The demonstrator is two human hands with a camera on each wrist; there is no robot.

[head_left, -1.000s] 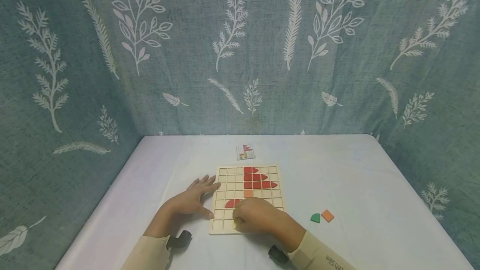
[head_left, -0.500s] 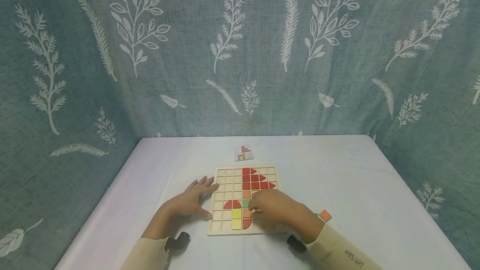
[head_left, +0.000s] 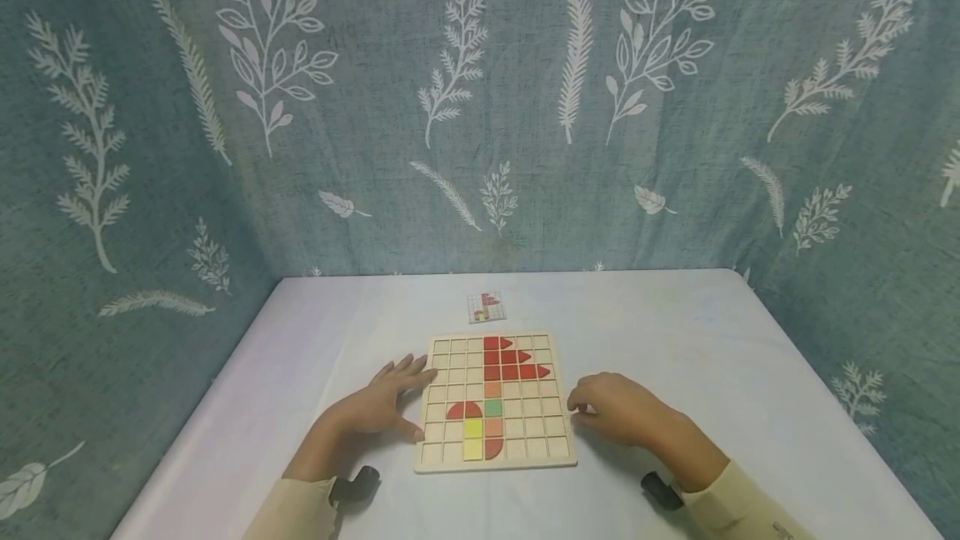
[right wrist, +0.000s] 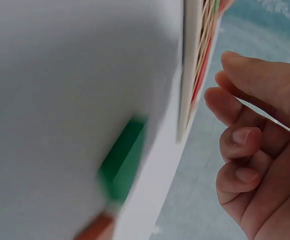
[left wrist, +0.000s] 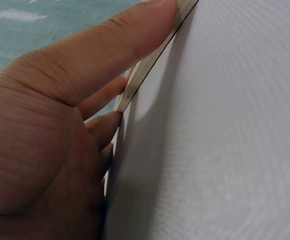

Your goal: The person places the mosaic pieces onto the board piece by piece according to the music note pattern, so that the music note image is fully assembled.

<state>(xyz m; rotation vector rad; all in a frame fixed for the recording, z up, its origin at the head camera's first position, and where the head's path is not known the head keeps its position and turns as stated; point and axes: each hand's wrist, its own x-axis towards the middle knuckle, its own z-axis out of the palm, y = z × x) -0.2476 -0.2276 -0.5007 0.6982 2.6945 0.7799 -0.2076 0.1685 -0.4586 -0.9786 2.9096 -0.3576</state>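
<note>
A wooden grid board (head_left: 536, 426) lies flat on the white table, with red, orange, green and yellow tiles set in its cells. Two yellow squares (head_left: 473, 439) sit near its lower edge, beside an orange square and a red quarter-round tile (head_left: 493, 447). My left hand (head_left: 382, 400) rests spread at the board's left side, thumb and fingertips touching its edge. Just right of the board hovers my right hand (head_left: 618, 408), fingers loosely curled and holding nothing. In the right wrist view a green tile (right wrist: 127, 165) and an orange tile (right wrist: 95, 227) lie on the table; the hand hides them in the head view.
A small pattern card (head_left: 487, 307) with a printed coloured design lies behind the board. Leaf-patterned cloth (head_left: 510, 107) hangs at the back and both sides of the table.
My right hand has moved off the lower middle of the board to its right side, uncovering the yellow, green, orange and red tiles there. My left hand stays at the left edge.
</note>
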